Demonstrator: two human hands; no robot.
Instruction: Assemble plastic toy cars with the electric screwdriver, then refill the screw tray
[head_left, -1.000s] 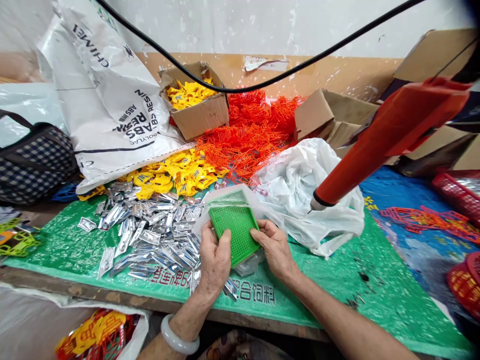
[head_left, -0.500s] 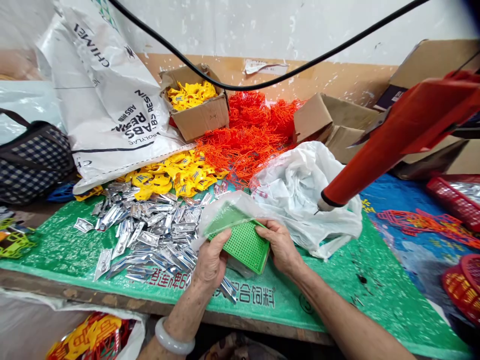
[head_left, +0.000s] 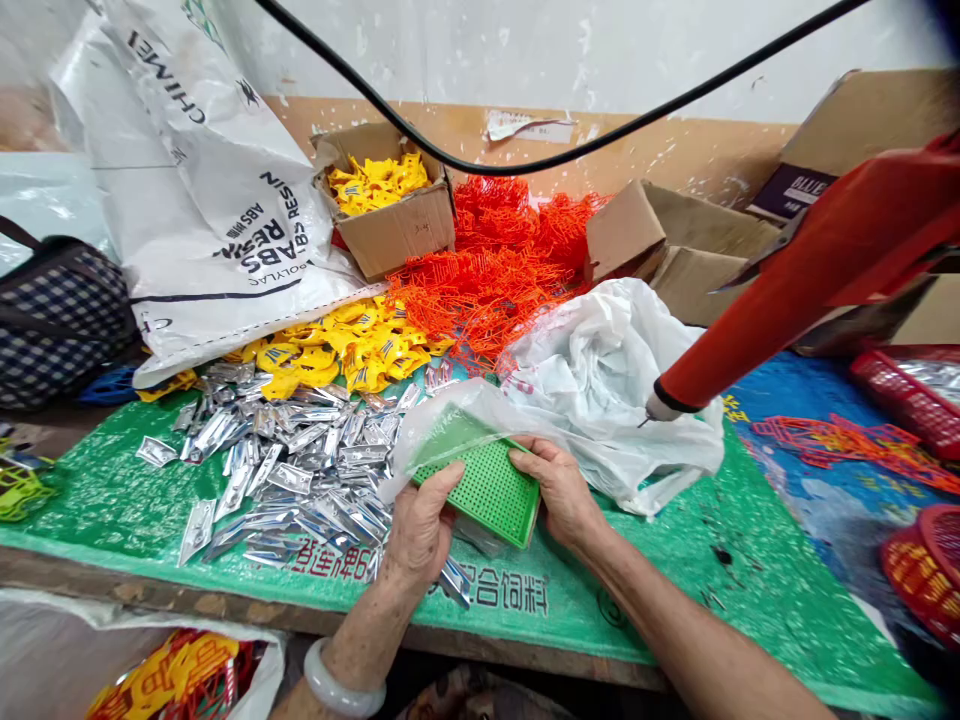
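Between my hands, just above the table, is a shallow green perforated tray [head_left: 495, 488], tilted, its far part covered by a cloudy clear plastic bag [head_left: 424, 430]. My left hand [head_left: 424, 525] grips the tray's left side and the bag, thumb on top. My right hand [head_left: 559, 490] pinches the right edge, its fingertips at the bag's rim. Both hands are closed on the tray; the fingers underneath are hidden. Left of the hands lies a heap of shiny silver parts [head_left: 300, 480]. Behind them spreads a crumpled white plastic bag [head_left: 600, 380].
A red electric screwdriver [head_left: 795, 270] hangs at the right, tip low over the white bag. Yellow parts [head_left: 352, 345], orange-red plastic frames [head_left: 495, 270] and a cardboard box [head_left: 401, 235] lie behind. A big white sack [head_left: 225, 240] leans at the left; red baskets [head_left: 922, 570] stand right.
The green tray has turned and tilted rightward in my hands, and the clear bag now covers its far part. The hanging screwdriver has shifted right in view.
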